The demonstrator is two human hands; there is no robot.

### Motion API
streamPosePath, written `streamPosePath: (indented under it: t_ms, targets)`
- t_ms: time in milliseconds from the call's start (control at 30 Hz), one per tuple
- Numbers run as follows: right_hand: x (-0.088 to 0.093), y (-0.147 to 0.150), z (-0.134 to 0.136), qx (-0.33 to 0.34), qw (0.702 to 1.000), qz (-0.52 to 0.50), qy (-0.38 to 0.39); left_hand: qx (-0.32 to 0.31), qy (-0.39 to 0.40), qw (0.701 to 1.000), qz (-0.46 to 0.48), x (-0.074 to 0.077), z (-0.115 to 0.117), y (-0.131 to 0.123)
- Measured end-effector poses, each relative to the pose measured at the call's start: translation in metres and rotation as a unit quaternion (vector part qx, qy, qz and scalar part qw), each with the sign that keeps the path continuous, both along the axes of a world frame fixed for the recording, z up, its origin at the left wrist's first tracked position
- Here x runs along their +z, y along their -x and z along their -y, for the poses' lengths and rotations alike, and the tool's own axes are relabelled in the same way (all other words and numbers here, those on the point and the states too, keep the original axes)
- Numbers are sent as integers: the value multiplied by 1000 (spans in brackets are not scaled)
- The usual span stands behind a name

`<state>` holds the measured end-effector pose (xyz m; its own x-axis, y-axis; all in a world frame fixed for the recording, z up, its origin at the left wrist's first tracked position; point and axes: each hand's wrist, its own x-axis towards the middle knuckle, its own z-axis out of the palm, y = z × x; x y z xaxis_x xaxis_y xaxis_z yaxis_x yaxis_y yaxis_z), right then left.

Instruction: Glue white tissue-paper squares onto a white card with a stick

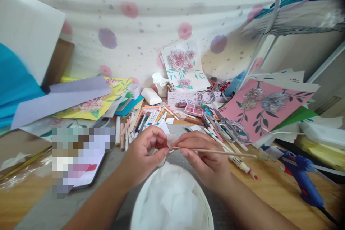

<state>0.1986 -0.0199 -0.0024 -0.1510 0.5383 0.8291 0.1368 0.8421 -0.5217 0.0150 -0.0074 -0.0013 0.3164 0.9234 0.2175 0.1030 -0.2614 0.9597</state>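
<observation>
My left hand (144,156) pinches a small piece of thin white paper (171,139) between thumb and fingers. My right hand (206,160) is closed on a thin wooden stick (231,153), which points out to the right. The stick's left end meets the paper at my fingertips; whether the paper is wrapped around it cannot be made out. Just below both hands stands a round white container (135,212) holding loose white tissue paper (172,197).
Markers (151,119) and scissors (229,131) lie behind my hands. A blue glue gun (302,176) is at right, beside a pink sheet with paper flowers (239,104). A phone with a blurred screen (88,172) lies left. A flower picture (185,66) leans at the back.
</observation>
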Motion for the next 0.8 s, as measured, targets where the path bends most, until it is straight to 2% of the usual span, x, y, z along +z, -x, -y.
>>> streamPosePath:
  t_ms: [233, 500, 633, 800]
  targets:
    - [-1, 1, 0, 3, 1000, 6, -1, -19, 46, 996, 73, 0, -2, 1]
    - [-3, 2, -2, 0, 1000, 11, -17, 18, 36, 998, 42, 0, -2, -3]
    - [-5, 1, -4, -2, 999, -31, 12, 25, 27, 998, 42, -1, -3, -3]
    - [-13, -1, -9, 12, 989, -117, 91, 30, 12, 998, 55, -2, -5, -1]
